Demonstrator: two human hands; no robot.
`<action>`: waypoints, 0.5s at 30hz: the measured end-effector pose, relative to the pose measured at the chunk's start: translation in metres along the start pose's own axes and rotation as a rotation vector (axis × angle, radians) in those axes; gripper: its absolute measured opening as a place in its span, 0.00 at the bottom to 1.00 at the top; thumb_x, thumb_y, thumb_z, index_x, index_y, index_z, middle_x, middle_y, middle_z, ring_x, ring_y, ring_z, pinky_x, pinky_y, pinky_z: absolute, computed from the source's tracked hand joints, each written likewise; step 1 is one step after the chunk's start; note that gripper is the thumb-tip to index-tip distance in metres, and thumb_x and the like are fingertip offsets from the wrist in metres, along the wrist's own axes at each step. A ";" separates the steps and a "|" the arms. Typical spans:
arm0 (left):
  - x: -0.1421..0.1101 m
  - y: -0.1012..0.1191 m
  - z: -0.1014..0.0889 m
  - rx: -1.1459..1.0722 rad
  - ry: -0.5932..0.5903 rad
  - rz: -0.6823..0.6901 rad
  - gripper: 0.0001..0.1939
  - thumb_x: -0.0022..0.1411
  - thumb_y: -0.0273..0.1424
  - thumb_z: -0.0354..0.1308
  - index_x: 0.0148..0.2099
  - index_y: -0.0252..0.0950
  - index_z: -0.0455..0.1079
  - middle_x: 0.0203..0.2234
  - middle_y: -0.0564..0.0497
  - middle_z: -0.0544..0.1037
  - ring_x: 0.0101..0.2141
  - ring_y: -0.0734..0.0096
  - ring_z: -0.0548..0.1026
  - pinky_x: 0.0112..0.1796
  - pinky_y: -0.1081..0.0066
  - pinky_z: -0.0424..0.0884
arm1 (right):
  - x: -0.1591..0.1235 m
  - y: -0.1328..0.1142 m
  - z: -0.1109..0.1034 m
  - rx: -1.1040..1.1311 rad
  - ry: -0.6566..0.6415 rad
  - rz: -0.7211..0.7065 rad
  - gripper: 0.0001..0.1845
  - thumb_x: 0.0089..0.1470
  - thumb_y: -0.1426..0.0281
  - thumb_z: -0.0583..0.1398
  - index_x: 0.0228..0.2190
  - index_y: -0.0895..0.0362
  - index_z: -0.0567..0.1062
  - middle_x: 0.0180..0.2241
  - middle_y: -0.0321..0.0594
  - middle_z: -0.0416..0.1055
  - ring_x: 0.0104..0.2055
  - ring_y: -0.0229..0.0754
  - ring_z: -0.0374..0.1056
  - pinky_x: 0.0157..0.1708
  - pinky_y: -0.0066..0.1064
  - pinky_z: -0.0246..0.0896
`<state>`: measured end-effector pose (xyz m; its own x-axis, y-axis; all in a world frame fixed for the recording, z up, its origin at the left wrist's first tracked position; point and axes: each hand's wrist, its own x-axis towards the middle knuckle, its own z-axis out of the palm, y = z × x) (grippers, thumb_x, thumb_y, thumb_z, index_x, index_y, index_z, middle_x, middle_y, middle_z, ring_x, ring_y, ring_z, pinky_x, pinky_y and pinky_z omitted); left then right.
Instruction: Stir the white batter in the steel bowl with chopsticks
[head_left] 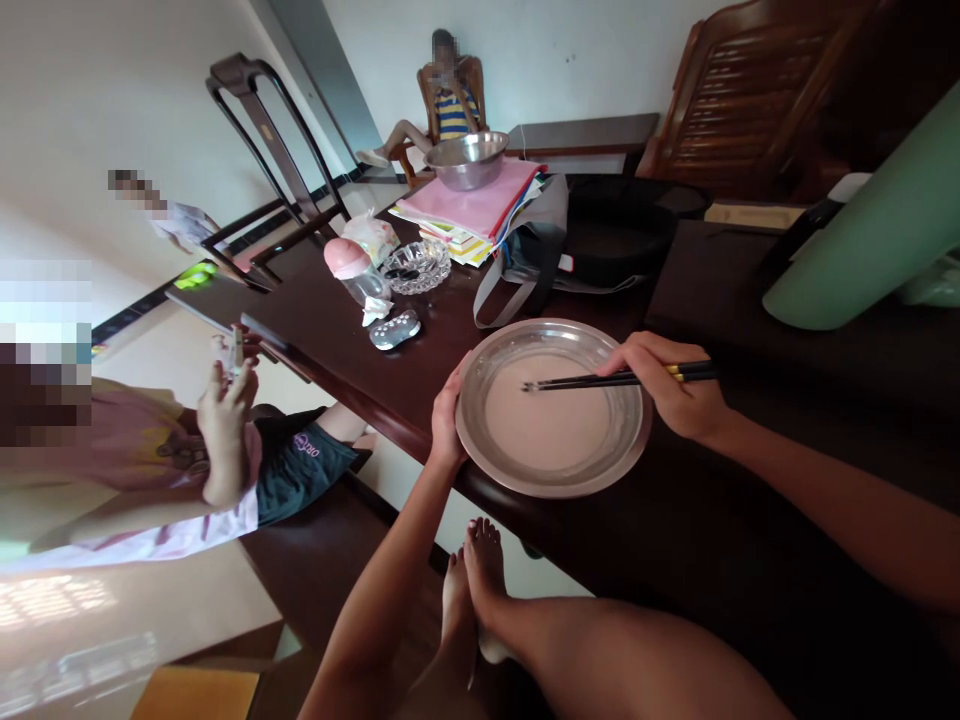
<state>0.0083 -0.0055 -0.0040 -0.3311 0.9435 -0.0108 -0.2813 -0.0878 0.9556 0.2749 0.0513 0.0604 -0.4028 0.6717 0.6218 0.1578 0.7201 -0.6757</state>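
A wide metal bowl [553, 484] of pale pinkish liquid [555, 425] sits at the near edge of the dark wooden table [315, 330]. My left hand [448, 420] grips the bowl's left rim, its fingers mostly hidden beneath and behind the metal. In my right hand [675, 385] is a pair of black chopsticks [577, 381] with gold bands, held over the right rim. The chopstick tips reach the liquid near the bowl's middle, with small bits of something at them.
Behind the bowl lie a game controller [395, 330], a pink-lidded bottle [358, 272], a glass ashtray [416, 267] and a grey bag [540, 250]. A second metal bowl [469, 162] rests on stacked folders [472, 205]. A green cylinder [862, 230] stands right. People sit left and at the back.
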 end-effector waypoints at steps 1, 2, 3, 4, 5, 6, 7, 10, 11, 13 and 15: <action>0.000 0.000 0.000 0.007 -0.002 0.002 0.27 0.61 0.44 0.57 0.60 0.41 0.74 0.59 0.50 0.76 0.62 0.51 0.69 0.61 0.58 0.64 | 0.000 -0.001 0.000 0.031 0.012 0.010 0.20 0.68 0.63 0.52 0.29 0.49 0.79 0.27 0.37 0.78 0.29 0.40 0.73 0.32 0.36 0.66; 0.000 0.001 0.001 0.015 -0.003 0.009 0.27 0.61 0.44 0.57 0.60 0.41 0.74 0.59 0.50 0.76 0.62 0.51 0.69 0.61 0.58 0.64 | 0.000 -0.001 0.000 0.068 0.005 0.010 0.21 0.68 0.62 0.51 0.28 0.49 0.79 0.26 0.37 0.77 0.28 0.40 0.73 0.31 0.35 0.67; -0.001 0.001 0.001 0.021 -0.005 0.019 0.27 0.62 0.44 0.56 0.59 0.40 0.74 0.59 0.50 0.75 0.62 0.50 0.69 0.61 0.58 0.64 | -0.001 -0.002 0.000 0.098 -0.019 0.005 0.21 0.68 0.62 0.51 0.28 0.49 0.79 0.26 0.37 0.78 0.28 0.40 0.73 0.30 0.35 0.67; -0.001 0.002 0.001 0.025 -0.007 0.027 0.27 0.62 0.44 0.56 0.59 0.40 0.74 0.59 0.50 0.75 0.62 0.51 0.69 0.61 0.58 0.64 | -0.001 -0.002 0.001 0.113 -0.052 -0.003 0.21 0.68 0.62 0.51 0.29 0.49 0.79 0.27 0.37 0.78 0.29 0.40 0.74 0.30 0.35 0.68; -0.001 0.002 0.001 0.026 -0.008 0.032 0.26 0.62 0.44 0.56 0.59 0.40 0.74 0.59 0.49 0.75 0.62 0.51 0.68 0.62 0.58 0.63 | 0.000 -0.003 0.002 0.108 -0.081 -0.013 0.20 0.68 0.63 0.52 0.29 0.49 0.80 0.27 0.37 0.79 0.30 0.41 0.74 0.31 0.35 0.68; -0.001 0.003 0.002 0.024 -0.007 0.033 0.26 0.61 0.44 0.56 0.59 0.40 0.74 0.59 0.49 0.75 0.62 0.51 0.68 0.62 0.59 0.63 | 0.000 -0.003 0.002 0.086 -0.097 -0.021 0.19 0.67 0.63 0.53 0.29 0.49 0.80 0.28 0.37 0.79 0.32 0.41 0.75 0.32 0.36 0.69; -0.001 0.003 0.002 0.021 -0.004 0.030 0.26 0.62 0.44 0.56 0.59 0.40 0.74 0.59 0.49 0.76 0.62 0.52 0.68 0.62 0.59 0.62 | 0.001 -0.002 0.002 0.057 -0.091 -0.022 0.18 0.67 0.64 0.54 0.30 0.49 0.80 0.29 0.36 0.80 0.33 0.41 0.75 0.34 0.36 0.68; 0.000 0.003 0.002 0.024 -0.001 0.014 0.27 0.61 0.44 0.56 0.59 0.39 0.74 0.58 0.49 0.76 0.62 0.52 0.69 0.62 0.59 0.63 | 0.001 -0.001 0.001 0.023 0.013 0.002 0.18 0.67 0.65 0.54 0.29 0.49 0.79 0.28 0.36 0.79 0.31 0.40 0.74 0.33 0.35 0.66; 0.000 0.002 0.002 0.024 -0.003 0.011 0.27 0.61 0.44 0.56 0.59 0.40 0.74 0.58 0.49 0.76 0.62 0.51 0.69 0.62 0.59 0.63 | 0.001 0.000 0.000 0.048 0.040 0.010 0.19 0.67 0.65 0.53 0.28 0.49 0.79 0.27 0.35 0.78 0.29 0.39 0.73 0.32 0.35 0.65; 0.000 0.002 0.001 0.026 -0.010 0.011 0.27 0.61 0.45 0.56 0.59 0.40 0.74 0.59 0.49 0.76 0.61 0.51 0.69 0.61 0.59 0.64 | 0.000 -0.001 0.000 0.108 0.035 0.016 0.21 0.68 0.65 0.52 0.27 0.49 0.79 0.25 0.35 0.77 0.28 0.37 0.72 0.30 0.33 0.65; 0.000 0.002 0.001 0.023 -0.008 0.018 0.27 0.62 0.45 0.56 0.59 0.40 0.74 0.59 0.49 0.75 0.62 0.51 0.69 0.61 0.59 0.64 | -0.001 -0.001 0.001 0.115 -0.040 0.004 0.20 0.68 0.64 0.52 0.28 0.50 0.79 0.27 0.35 0.78 0.29 0.38 0.72 0.31 0.33 0.65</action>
<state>0.0089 -0.0056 -0.0023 -0.3291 0.9443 0.0088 -0.2545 -0.0977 0.9621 0.2742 0.0492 0.0600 -0.4379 0.6655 0.6044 0.0563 0.6913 -0.7204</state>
